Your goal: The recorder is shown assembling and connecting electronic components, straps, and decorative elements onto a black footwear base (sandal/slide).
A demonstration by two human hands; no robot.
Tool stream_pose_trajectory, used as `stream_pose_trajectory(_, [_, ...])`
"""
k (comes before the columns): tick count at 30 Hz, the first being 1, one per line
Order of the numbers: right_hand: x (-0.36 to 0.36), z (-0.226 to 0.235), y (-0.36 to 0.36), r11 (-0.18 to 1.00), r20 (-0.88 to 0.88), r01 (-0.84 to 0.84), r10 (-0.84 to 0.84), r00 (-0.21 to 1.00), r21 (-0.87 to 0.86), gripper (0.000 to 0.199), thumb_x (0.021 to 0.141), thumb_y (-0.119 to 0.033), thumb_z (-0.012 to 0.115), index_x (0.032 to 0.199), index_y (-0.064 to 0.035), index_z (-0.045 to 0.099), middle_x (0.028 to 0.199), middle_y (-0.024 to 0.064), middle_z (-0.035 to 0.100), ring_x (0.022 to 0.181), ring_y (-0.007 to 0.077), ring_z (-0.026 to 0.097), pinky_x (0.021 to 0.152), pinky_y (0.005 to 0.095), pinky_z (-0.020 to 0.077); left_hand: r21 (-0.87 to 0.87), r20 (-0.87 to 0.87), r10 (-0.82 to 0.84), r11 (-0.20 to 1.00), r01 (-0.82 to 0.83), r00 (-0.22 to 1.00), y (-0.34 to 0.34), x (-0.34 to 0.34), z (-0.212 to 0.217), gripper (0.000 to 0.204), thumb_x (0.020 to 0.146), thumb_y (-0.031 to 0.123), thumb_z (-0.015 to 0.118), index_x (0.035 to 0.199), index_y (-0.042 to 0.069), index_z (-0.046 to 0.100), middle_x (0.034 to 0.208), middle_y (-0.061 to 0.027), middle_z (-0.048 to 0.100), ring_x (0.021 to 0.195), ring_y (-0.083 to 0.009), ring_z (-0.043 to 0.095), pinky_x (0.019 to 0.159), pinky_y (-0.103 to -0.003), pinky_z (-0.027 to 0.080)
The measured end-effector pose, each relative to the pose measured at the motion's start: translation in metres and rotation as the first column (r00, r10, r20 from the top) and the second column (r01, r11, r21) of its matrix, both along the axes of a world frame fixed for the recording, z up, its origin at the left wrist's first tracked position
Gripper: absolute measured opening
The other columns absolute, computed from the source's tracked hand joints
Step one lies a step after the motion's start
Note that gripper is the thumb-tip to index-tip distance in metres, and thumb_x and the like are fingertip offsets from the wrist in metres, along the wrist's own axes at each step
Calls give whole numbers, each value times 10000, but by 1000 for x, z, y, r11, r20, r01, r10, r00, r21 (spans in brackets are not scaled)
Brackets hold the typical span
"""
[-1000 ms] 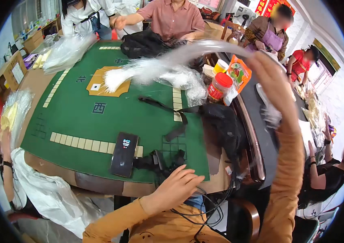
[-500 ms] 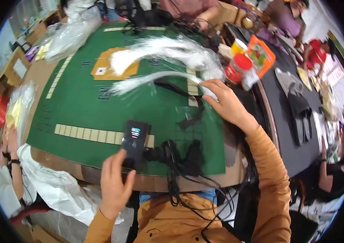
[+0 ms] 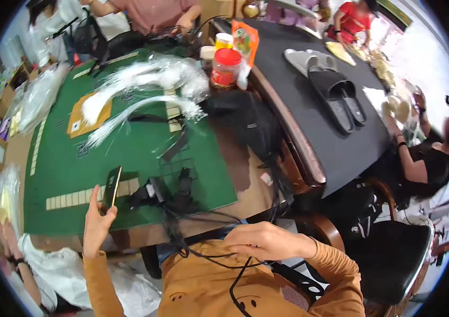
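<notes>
Phone (image 3: 112, 187), thin, dark and smooth-edged, tilts between the left hand's (image 3: 96, 226) thumb and fingers over the green mat (image 3: 71, 165). The right hand (image 3: 272, 240), well apart, curls by slender black cables (image 3: 232, 288); its grip I cannot tell.

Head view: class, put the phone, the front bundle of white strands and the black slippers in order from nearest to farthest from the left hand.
1. Phone: held in the left hand.
2. Front bundle of white strands: ahead, on the green mat.
3. Black slippers: far right, on the dark table.
</notes>
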State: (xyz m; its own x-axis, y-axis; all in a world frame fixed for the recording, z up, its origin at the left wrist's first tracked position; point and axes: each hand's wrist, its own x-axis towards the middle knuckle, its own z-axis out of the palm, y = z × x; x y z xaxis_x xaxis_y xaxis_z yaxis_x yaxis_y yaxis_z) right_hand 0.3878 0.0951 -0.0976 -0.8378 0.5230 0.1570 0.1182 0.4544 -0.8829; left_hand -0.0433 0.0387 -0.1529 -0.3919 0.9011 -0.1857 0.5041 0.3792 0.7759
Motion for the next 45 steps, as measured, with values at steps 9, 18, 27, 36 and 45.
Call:
stream_pose_trajectory(9, [-109, -56, -40, 906, 120, -423, 418, 901, 19, 299, 945, -61, 565, 1237, 3, 575, 1167, 202, 637, 1140, 395, 629, 900, 418, 532, -360, 591, -75, 866, 346, 803, -165, 22, 97, 993, 828, 148, 782, 1640, 93, 213, 1214, -73, 521, 912, -122, 537, 771, -252, 460])
stream_pose_trajectory(18, [-167, -145, -81, 809, 734, -512, 157, 661, 288, 310, 873, -94, 613, 1143, 58, 621, 1109, 205, 641, 1081, 361, 640, 903, 436, 534, -500, 509, 83, 839, 216, 857, -207, 60, -22, 855, 916, 362, 746, 1578, 23, 324, 1144, -134, 622, 931, -182, 597, 791, -304, 507])
stream_pose_trajectory(27, [-125, -95, -66, 704, 138, -672, 707, 693, -231, 156, 976, -115, 558, 918, 25, 595, 809, 205, 669, 801, 359, 703, 709, 486, 560, -429, 481, -106, 837, 339, 870, -200, 59, -42, 959, 872, 519, 727, 1563, -15, 330, 1320, -326, 596, 1224, -376, 618, 1019, -410, 488])
stream_pose_trajectory(36, [-163, -130, -71, 870, 650, -434, 193, 735, 232, 254, 948, -198, 638, 1058, 25, 586, 772, 219, 707, 706, 381, 735, 611, 462, 582, -404, 381, -175, 852, 334, 908, -220, 73, -36, 945, 842, 458, 778, 1520, -51, 362, 1312, -302, 585, 1215, -374, 606, 1041, -396, 472])
stream_pose_trajectory(45, [-176, -153, -62, 806, 620, -467, 164, 767, 364, 145, 828, -94, 655, 964, -45, 659, 925, 160, 695, 805, 357, 729, 678, 471, 567, -408, 465, -149, 839, 361, 873, -213, 78, -39, 970, 840, 483, 778, 1520, -58, 347, 1377, -320, 551, 1291, -392, 574, 1087, -405, 451])
